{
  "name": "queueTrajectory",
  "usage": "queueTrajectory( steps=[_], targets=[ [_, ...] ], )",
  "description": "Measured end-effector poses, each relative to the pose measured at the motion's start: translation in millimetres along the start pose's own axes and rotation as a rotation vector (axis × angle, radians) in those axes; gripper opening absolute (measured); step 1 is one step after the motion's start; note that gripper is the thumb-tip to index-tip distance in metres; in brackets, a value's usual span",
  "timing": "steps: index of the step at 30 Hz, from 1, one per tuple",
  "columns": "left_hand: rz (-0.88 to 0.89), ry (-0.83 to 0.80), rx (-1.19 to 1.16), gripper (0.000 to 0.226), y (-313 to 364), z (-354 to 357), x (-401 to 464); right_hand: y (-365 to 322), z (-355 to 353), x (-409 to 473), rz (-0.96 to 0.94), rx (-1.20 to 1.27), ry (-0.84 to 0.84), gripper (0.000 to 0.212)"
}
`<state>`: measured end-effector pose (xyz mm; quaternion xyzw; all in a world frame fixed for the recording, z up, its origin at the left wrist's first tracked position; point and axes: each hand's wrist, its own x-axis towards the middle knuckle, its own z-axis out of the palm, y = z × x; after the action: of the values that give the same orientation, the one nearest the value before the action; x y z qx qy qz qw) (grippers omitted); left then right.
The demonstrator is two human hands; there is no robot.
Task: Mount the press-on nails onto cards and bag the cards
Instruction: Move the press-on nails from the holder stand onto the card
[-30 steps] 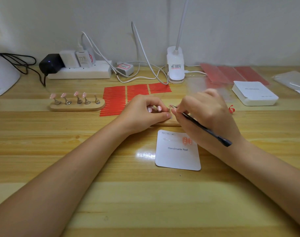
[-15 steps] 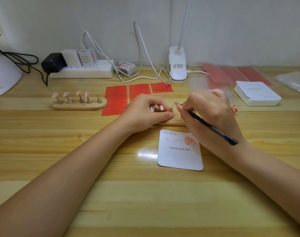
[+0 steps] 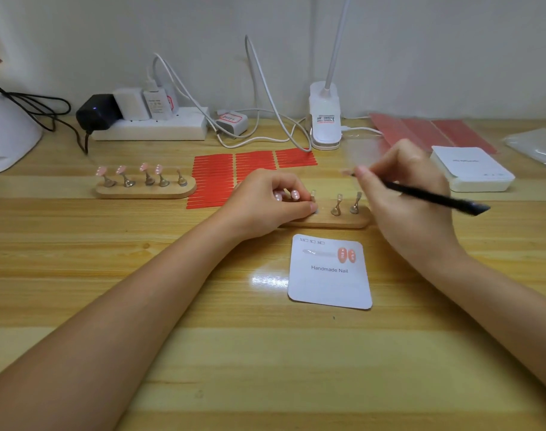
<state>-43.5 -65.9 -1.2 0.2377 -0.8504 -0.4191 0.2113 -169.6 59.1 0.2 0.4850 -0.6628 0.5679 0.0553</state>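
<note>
One nail (image 3: 346, 172) sits blurred at right-hand fingers (image 3: 363, 173).

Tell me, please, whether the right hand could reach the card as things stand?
Probably yes: the card lies bare just below the right hand, with nothing between them, though that hand holds a black tool and seemingly a nail.

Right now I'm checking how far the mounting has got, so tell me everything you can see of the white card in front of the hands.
The white rounded-corner paper card lies flat on the glossy wooden table, slightly turned, just in front of the near wooden nail stand. It reads "Handmade Nail", with small size boxes at its top edge. Two pink press-on nails sit side by side at its upper right, beside a clear strip. Neither hand touches it.
</note>
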Motion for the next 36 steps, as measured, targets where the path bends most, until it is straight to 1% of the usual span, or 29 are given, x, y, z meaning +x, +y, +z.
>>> queueTrajectory(
  steps=[2,4,9,15,22,25,29,31,32,34,36],
  targets=[
    [-0.001,0.006,0.0,0.018,0,0,0,3,-6,5,0.087,0.108,0.015,0.03],
    [-0.003,0.011,0.006,0.018,-1,0,0,1,-7,6,0.113,0.167,-0.007,0.027],
    [-0.025,0.032,0.029,0.019,-1,1,0,-3,-6,0,0.107,0.191,-0.035,0.024],
    [-0.023,0.036,0.029,0.02,-1,1,-1,-1,-9,-6,0.162,0.277,-0.04,0.024],
    [0.011,0.04,0.002,0.016,-1,0,-4,1,-12,-6,0.164,0.304,-0.027,0.024],
    [0.029,0.056,-0.025,0.028,3,-2,-8,3,-13,-7,0.165,0.305,-0.04,0.024],
    [0.136,0.136,0.13,0.037,18,-8,-16,5,-14,-8,0.158,0.292,-0.038,0.025],
    [0.257,0.165,0.202,0.034,25,-13,-25,5,-14,-8,0.153,0.291,-0.033,0.026],
    [0.333,0.151,0.263,0.029,27,-16,-30,5,-14,-9,0.148,0.288,-0.03,0.026],
    [0.453,0.067,0.411,0.026,24,-17,-42,3,-13,-10,0.129,0.273,-0.027,0.025],
    [0.469,-0.037,0.51,0.03,20,-13,-52,2,-13,-11,0.101,0.248,-0.034,0.024]
  ],
)
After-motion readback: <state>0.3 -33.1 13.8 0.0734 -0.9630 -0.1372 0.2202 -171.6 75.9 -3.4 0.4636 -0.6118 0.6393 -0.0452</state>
